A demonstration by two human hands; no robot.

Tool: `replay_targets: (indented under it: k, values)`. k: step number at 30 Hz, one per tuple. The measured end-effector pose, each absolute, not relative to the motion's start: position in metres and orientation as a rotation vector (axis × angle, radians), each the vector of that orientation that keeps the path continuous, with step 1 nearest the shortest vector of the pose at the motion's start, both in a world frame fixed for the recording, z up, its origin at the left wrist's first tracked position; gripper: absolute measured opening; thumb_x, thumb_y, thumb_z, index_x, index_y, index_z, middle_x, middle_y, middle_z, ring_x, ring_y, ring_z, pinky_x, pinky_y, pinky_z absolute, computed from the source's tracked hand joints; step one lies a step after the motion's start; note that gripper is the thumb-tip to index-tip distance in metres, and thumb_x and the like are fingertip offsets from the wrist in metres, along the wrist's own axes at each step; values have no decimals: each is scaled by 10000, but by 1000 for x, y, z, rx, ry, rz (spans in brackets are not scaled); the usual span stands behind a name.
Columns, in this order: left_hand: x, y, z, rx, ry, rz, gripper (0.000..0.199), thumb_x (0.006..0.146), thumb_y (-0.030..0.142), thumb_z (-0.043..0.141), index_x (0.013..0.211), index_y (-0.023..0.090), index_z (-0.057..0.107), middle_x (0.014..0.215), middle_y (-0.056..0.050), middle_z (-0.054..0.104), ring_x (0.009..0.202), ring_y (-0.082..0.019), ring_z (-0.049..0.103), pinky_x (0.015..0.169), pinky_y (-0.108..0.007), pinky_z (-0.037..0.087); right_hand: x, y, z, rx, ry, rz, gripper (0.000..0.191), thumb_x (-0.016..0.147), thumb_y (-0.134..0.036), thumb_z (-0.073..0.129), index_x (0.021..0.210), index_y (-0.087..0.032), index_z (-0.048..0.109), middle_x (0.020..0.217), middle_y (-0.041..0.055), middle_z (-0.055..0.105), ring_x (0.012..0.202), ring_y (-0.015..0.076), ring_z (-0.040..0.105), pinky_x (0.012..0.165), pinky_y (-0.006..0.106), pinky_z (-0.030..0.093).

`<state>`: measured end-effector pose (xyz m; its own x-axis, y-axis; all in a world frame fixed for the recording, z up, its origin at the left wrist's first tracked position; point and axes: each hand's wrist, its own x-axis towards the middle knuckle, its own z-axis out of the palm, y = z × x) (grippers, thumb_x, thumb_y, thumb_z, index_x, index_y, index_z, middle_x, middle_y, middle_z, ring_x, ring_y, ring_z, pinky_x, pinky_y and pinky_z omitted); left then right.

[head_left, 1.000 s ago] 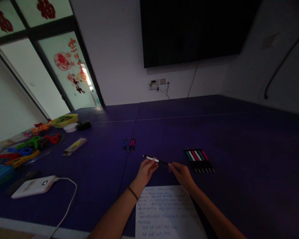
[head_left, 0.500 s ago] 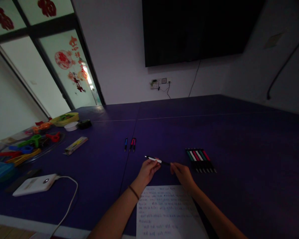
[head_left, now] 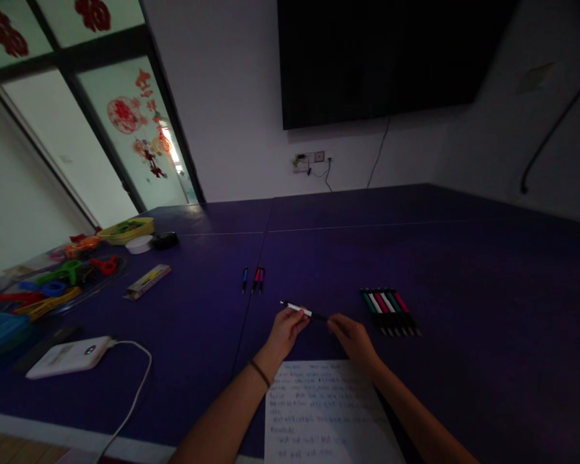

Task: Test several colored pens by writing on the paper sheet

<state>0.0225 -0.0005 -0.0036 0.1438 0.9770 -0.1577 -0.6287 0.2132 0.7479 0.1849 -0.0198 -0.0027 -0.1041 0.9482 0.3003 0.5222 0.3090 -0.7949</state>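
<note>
Your left hand [head_left: 284,330] and right hand [head_left: 350,334] hold one pen [head_left: 303,312] between them, just above the worktop [head_left: 464,270]. The left grip pinches the pen's white barrel near its middle, fingertips closed on it. The right grip closes on the dark end of the same pen, thumb and fingers drawn together around it. The pen lies almost level, its free tip pointing away to your left. A dark band sits on your left wrist.

Directly below your hands, at the near edge of the worktop, lies a sheet [head_left: 326,415] covered with handwriting; your right forearm crosses its right edge. To the right of your right hand, near but apart, a row of pens [head_left: 390,310] lies side by side, their barrels green, white and pink with dark ends toward you. Beyond your left hand, three pens [head_left: 253,280] lie close together, one blue and two reddish.

Further left, a flat box [head_left: 147,282] rests at an angle. Near the left corner a white power bank [head_left: 70,356] lies with a white cable [head_left: 134,393] running off the worktop's near edge. Along the far left stands a tray of coloured clips [head_left: 62,280], with a yellow bowl [head_left: 124,230] behind it. A dark screen [head_left: 391,58] hangs on the wall ahead.
</note>
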Motion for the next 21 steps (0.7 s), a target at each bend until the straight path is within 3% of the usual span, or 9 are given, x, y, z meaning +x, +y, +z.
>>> replay_targets:
  k: [5, 12, 21]
  values:
    - [22, -1, -1, 634, 720, 1254, 226, 500, 217, 754, 657, 104, 637, 661, -16, 617, 638, -91, 567, 763, -252, 441, 185, -22, 4, -1263, -1696, 821, 358, 762, -423, 365, 514, -184, 463, 520, -1, 492, 542, 132, 486, 546, 237, 364]
    - [23, -1, -7, 616, 707, 1266, 216, 513, 217, 748, 655, 104, 632, 675, -34, 636, 633, -112, 587, 766, -295, 450, 184, -18, 1, -1277, -1548, 830, 321, 703, -478, 441, 672, -181, 559, 647, 42, 606, 657, 179, 557, 618, 272, 410]
    - [22, 0, -7, 575, 726, 1253, 233, 541, 278, 731, 630, 104, 603, 638, -45, 634, 603, -132, 600, 737, -309, 464, 185, -15, -9, -1256, -1646, 798, 295, 760, -440, 399, 713, -183, 536, 678, 33, 591, 684, 163, 549, 635, 256, 407]
